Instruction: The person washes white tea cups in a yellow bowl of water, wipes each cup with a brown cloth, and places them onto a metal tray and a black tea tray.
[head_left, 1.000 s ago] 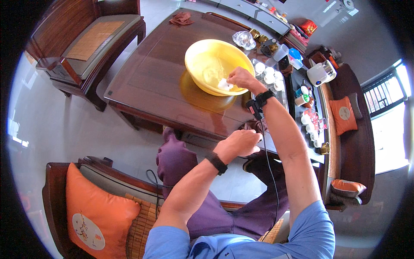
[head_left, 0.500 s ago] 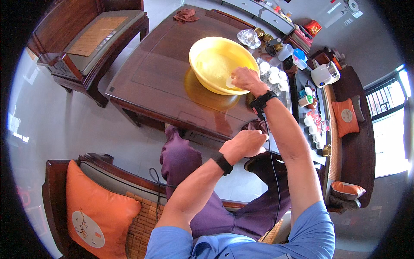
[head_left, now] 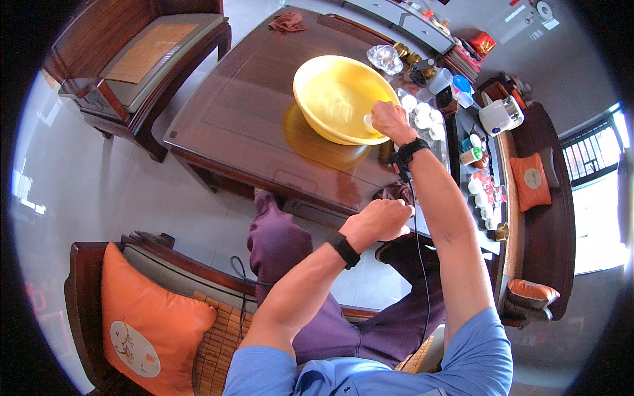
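Observation:
A large yellow basin [head_left: 317,122] of water stands on the dark wooden table [head_left: 228,125]. Over its right-hand rim, my right hand [head_left: 391,122] is closed on a small white cup [head_left: 368,123], mostly covered by the fingers. My left hand [head_left: 380,223] is held closed, lower and nearer to me, just off the table's near edge. A bit of something pale shows by its fingertips, too hidden to name. Right behind that hand lies a bunched dark brown cloth [head_left: 396,191]; whether the hand touches it, I cannot tell.
Several white cups [head_left: 422,120] stand on a tray right of the basin. A clear plastic-wrapped bundle [head_left: 385,59] sits behind it. Further right are a white appliance [head_left: 500,117] and a row of cups [head_left: 485,204]. A brown cloth [head_left: 287,22] lies at the far left corner. A black cable [head_left: 422,284] hangs from my right wrist.
My right hand has shifted slightly to the right with the white cup, closer to the basin's rim. My left hand stays nearly where it was. The whole view has moved a little.

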`<state>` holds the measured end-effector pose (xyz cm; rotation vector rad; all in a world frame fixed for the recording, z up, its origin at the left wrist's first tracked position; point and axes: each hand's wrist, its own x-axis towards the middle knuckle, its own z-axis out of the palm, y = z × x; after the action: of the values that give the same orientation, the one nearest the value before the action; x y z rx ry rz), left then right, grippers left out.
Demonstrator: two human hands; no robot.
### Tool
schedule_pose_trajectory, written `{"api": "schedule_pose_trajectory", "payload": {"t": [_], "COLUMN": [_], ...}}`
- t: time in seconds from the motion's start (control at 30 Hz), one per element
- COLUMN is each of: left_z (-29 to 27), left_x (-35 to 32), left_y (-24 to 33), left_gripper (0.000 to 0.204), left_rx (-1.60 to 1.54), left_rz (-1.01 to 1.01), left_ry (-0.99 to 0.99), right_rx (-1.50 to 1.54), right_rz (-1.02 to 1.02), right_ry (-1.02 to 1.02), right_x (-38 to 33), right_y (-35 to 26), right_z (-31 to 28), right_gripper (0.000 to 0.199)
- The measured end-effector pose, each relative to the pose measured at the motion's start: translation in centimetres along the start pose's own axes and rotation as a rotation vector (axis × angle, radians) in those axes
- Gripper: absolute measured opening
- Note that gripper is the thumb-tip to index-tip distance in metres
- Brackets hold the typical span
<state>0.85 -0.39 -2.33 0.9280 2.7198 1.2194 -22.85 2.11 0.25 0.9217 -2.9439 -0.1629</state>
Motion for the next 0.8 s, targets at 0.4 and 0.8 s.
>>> {"api": "schedule_pose_trajectory", "payload": {"t": [0.4,0.8], "left_z": [-0.1,-0.2], "left_x": [0.1,0.0], "left_y": [0.1,0.2], "left_gripper": [0.043,0.042], "left_rx": [0.015,0.008], "left_rz": [-0.008,-0.015], "left_ry": [-0.011,-0.003], "right_rx": [0.006,-0.038], "right_rz": [-0.024,-0.007], "right_ry": [-0.005,-0.047], "right_x": [0.0,0.0], "right_y": [-0.4,-0.1], "right_z": [0.2,0.3], "right_gripper": [0.027,0.029]}}
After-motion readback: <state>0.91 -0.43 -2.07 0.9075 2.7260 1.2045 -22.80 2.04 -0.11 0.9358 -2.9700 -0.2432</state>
